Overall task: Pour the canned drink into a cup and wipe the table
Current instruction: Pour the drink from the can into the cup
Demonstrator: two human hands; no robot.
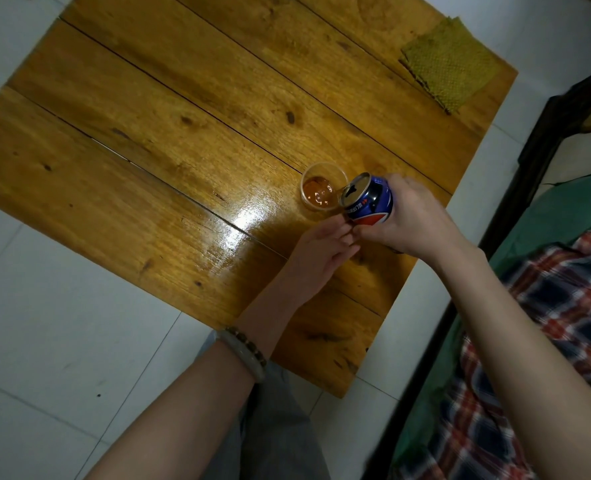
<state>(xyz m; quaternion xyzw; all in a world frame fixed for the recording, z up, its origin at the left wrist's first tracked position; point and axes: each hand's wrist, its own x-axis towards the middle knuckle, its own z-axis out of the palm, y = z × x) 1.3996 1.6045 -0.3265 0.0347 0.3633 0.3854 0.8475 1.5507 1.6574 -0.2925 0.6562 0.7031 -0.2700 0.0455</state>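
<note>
We look down on a wooden table (190, 133) of broad planks standing on a pale tiled floor (45, 341). Our right hand (411, 220) grips a blue can (370, 200), fingers (366, 233) wrapped around its body, and holds it tipped on its side with the opened top facing left, its rim at the lip of a clear cup (323, 187). The cup stands upright on the table near the right edge, and brown liquid lies in its bottom; we cannot make out a stream between can and cup. Our left hand (316, 258) rests low over the table just below the cup and can, its fingers loosely extended and holding nothing, the fingertips close to the cup's base and to the right hand's thumb; whether they touch the cup we cannot tell. On the left wrist sit a pale bangle (244, 355) and a string of dark beads (249, 342). A bright glare lies on the varnish left of the cup. At the far right corner of the table, well apart from the cup, lies a folded yellow-green cloth (451, 64), flat and partly overhanging the edge. To the right of the table runs a dark wooden frame (526, 168), and beside it lie a green fabric (564, 209) and a plaid fabric (546, 323) in red, navy and white. Below the table, grey trousers (273, 427) show between our forearms.
</note>
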